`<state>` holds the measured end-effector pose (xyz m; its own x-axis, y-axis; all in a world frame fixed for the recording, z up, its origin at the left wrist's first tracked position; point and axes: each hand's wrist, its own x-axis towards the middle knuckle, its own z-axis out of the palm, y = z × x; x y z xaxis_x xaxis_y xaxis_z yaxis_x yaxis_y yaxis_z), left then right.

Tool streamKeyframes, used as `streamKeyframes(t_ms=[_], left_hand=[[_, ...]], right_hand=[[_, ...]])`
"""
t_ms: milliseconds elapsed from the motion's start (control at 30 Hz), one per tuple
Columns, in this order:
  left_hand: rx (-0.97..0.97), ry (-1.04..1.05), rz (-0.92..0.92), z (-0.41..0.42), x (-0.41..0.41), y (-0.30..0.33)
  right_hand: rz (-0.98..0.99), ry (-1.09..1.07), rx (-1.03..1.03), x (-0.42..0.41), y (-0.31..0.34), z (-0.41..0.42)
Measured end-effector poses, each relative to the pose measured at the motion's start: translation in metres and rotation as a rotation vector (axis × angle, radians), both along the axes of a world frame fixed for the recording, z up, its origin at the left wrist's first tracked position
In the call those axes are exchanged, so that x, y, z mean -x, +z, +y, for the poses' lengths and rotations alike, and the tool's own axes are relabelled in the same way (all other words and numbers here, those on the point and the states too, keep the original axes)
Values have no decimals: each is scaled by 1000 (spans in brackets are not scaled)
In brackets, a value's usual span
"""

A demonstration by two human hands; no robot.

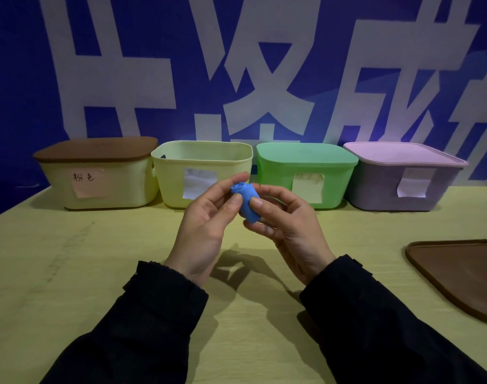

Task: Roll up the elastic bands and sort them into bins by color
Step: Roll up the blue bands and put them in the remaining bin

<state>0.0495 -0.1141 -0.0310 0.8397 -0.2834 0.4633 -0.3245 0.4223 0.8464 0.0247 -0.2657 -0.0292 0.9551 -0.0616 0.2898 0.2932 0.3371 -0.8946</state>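
A: Hands first. The left hand (206, 217) and right hand (286, 225) are raised above the table, palms toward each other. Both pinch a blue roll (245, 202), thumbs on its near side and fingers curled behind. The roll is wound tight, its spiral end facing up and left, held in the air in front of the gap between the second and third bins.

B: Now the big things.

A: A blue banner (29, 79) with large white characters fills the back. The table (98, 259) runs from it to the near edge of view, under dark sleeves (142, 328). Between the wrists and the row of bins the tabletop is bare, and so is the whole left side.

B: And the bins?

A: Four in a row against the banner, nearly side by side. From the left: a cream bin (103, 187) with a brown cover and a pink note bearing handwriting; a yellow bin (200, 162), uncovered, its rim open just behind the left fingertips; a green bin (306, 173), covered; a purple bin (403, 184), covered. Each has a paper label on its front.

B: Anything smaller?

A: A brown lid (458, 275) lies flat at the right edge, partly cut off, well apart from the right hand.
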Motion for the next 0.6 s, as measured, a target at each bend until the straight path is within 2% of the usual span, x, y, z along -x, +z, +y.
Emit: streamKeyframes(t_ms=[100, 300, 367, 467, 600], left_hand=[[-4, -28, 6, 1, 0, 1], [-59, 45, 5, -2, 1, 1], [-160, 128, -68, -3, 2, 0], [-271, 306, -186, -2, -1, -3], [-274, 357, -166, 2, -5, -7]], right_hand=[[4, -10, -9, -1, 0, -1], [-91, -45, 30, -7, -7, -1], [-109, -65, 32, -7, -5, -3], [-136, -142, 155, -7, -5, -5], [-116, -157, 215, -9, -5, -6]])
